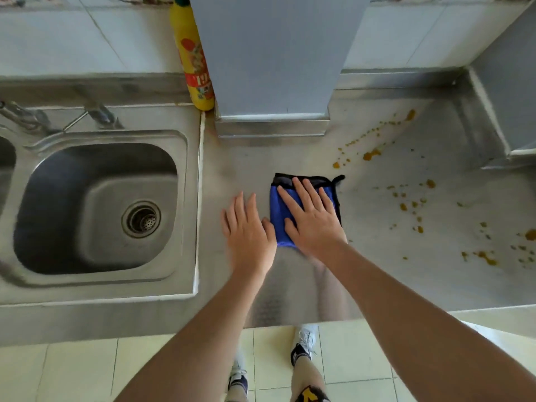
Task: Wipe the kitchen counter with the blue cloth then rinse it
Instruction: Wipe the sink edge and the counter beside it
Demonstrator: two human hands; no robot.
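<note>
A folded blue cloth (279,211) with black trim lies flat on the steel counter (385,274), just right of the sink. My right hand (311,217) presses on it with straight, spread fingers. Flat on the bare counter beside the cloth's left edge is my left hand (248,230), its thumb close to the cloth. Orange-brown spatters (371,154) dot the counter to the right of the cloth, from the back corner down to the right edge (487,258).
A steel sink basin (95,207) with a drain sits at left, its tap (95,113) behind it. A yellow bottle (193,58) stands at the back beside a grey square pillar (269,53). A raised steel ledge (493,111) borders the right. Tiled floor lies below the counter's front edge.
</note>
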